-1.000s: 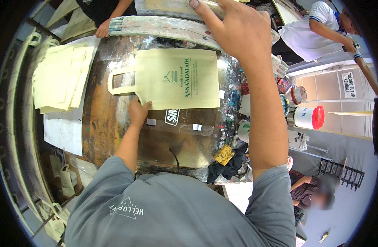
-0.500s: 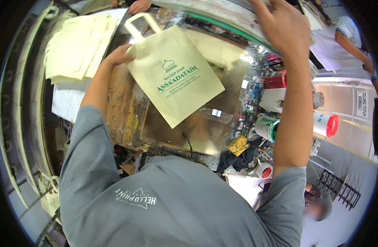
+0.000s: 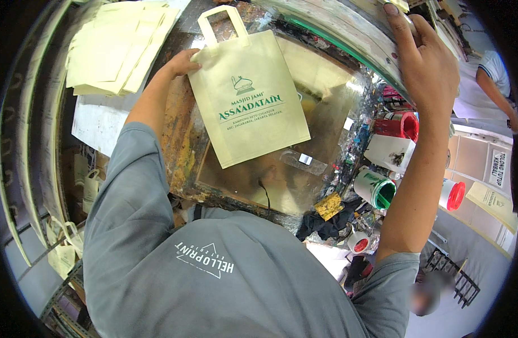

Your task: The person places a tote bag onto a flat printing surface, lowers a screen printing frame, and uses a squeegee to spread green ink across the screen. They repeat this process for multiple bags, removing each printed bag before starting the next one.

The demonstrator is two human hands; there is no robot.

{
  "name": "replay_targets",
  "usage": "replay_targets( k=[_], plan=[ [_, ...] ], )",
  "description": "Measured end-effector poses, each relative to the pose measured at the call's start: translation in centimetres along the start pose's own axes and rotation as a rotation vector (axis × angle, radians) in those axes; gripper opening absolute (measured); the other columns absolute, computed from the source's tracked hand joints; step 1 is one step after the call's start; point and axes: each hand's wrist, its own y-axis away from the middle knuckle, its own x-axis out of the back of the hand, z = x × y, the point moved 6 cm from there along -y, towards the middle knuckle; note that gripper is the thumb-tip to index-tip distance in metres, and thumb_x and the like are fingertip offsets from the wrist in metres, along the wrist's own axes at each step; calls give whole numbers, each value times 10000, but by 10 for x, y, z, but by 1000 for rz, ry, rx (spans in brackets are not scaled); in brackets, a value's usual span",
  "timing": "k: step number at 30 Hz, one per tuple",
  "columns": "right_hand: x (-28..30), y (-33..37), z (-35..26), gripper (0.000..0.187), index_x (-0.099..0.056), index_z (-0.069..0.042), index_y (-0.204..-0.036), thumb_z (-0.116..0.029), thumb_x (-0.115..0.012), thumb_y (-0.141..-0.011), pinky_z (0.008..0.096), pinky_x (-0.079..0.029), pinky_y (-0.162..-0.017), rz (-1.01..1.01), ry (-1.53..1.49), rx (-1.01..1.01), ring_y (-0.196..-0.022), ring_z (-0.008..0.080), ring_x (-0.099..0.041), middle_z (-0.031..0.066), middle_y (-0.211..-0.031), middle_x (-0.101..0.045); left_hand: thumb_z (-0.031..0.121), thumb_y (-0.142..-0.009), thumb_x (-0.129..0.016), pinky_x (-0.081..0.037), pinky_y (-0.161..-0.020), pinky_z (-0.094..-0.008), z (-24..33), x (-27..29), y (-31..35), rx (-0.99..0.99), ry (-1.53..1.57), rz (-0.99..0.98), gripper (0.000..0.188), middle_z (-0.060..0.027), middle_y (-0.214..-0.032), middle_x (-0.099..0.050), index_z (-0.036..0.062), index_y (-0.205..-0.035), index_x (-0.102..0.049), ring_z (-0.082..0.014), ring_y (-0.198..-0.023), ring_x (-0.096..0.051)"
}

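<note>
A pale yellow cloth tote bag (image 3: 262, 127) with green print and a looped handle lies tilted over the worn, paint-stained work table (image 3: 180, 149). My left hand (image 3: 184, 63) pinches its upper left edge below the handle. At the upper right, my right hand (image 3: 431, 65) grips a raised screen printing frame (image 3: 355, 36), its thumb and a finger showing on the frame's side. A strip of green ink runs along the frame's lower edge. The frame's far part is cut off by the picture's rim.
Stacked pale yellow bags (image 3: 109, 48) lie at the upper left. By my right forearm stand a green ink tub (image 3: 372, 188), a red tub (image 3: 400, 125) and a red-lidded pot (image 3: 452, 194). A yellow sponge (image 3: 328, 207) rests on dark cloth. Another person (image 3: 494, 76) stands far right.
The bag has turned more upright and shifted slightly right with my left hand. My right hand and the frame have moved right in the view. Another person's hand at the top has left the view.
</note>
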Motion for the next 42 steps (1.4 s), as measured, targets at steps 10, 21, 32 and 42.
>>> replay_targets(
  k=[10,21,32,42],
  plan=[
    [2,0,-3,720,-781,-151,-1164,-774,-474,-975,462,-527,-874,27,27,19,-968,394,-727,170,-932,-762,155,-856,-793,-523,-1024,-389,1,-3,-5,5,90,-41,596,-163,-1254,-749,74,-1427,-643,-260,-1133,-701],
    [9,10,-19,629,-715,-47,-881,-667,-628,-940,495,-477,-743,69,-50,65,-723,394,-674,172,-723,-685,135,-853,-756,-529,-1022,-399,-29,-17,-16,-12,165,22,567,-166,-1250,-750,70,-1407,-656,-285,-1135,-707],
    [12,8,-22,646,-710,-22,-925,-653,-578,-977,497,-455,-807,-37,49,28,-828,448,-667,243,-809,-693,88,-853,-708,-552,-930,-357,112,117,70,-60,282,77,496,-138,-1148,-751,-9,-1337,-666,-222,-1001,-703],
    [5,41,-36,583,-727,-41,-1035,-611,-620,-976,459,-435,-869,35,79,51,-954,360,-682,192,-953,-726,33,-943,-722,-617,-905,-400,-98,276,178,148,911,612,514,-171,-1258,-707,-53,-1416,-541,-256,-1079,-729]
  ],
)
